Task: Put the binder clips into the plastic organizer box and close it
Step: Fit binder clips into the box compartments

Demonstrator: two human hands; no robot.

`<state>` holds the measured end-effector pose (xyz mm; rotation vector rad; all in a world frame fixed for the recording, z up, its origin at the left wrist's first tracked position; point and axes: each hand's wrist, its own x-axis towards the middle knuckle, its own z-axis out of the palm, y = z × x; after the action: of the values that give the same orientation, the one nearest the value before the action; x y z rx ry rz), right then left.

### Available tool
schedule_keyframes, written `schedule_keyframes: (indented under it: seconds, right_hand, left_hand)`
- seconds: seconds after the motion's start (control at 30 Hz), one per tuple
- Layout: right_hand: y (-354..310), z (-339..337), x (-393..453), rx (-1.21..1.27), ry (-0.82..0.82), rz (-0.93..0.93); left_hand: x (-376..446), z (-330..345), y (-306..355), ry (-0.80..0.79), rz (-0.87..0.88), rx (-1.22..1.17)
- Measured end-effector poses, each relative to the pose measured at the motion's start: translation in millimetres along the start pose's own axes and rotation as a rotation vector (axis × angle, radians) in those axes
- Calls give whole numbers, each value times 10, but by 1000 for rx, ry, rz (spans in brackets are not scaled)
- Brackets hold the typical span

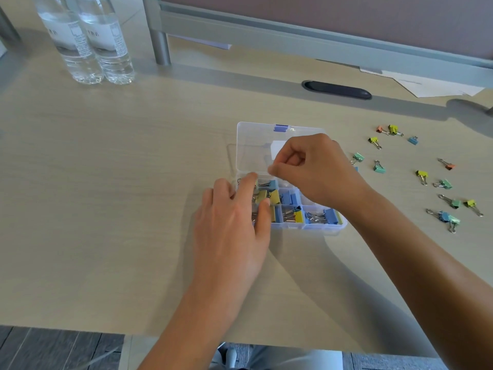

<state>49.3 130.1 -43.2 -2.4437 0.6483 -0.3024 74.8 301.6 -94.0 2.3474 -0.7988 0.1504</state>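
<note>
Labels wrap the two clear water bottles at the far left of the desk, but the print on them is too small and blurred to read. A white sticker shows through the box's lid; no writing can be made out on it.

The clear plastic organizer box sits near the middle of the desk with its lid raised and leaning back, a blue latch at the lid's far edge. Its compartments hold binder clips in blue and yellow, several to a section, their wire handles showing.

The left hand rests on the box's left side with fingers straight and spread, fingertips touching the clips in the left compartments. The right hand hovers over the back row of the box, fingers curled, thumb and forefinger pinched together; whether they hold a clip cannot be told.

More loose clips in green, yellow, blue and orange lie scattered on the desk to the right of the box, well apart from it. Bare desk spreads to the left of the box and toward the near edge. At the back run a grey partition frame, a dark cable slot and some white papers.
</note>
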Motion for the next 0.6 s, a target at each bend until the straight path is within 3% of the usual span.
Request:
schedule_keyframes:
  seconds: [0.2,0.37,0.6]
  right_hand:
    - [24,-115,-145,69,13,40]
    - [37,-137,-234,161,17,68]
    - [28,-169,-433,262,58,39]
  left_hand:
    - [-5,-17,9,57,15,-181]
    - [-28,-69,29,153,-51,-505]
    - [-106,-128,130,118,-80,-709]
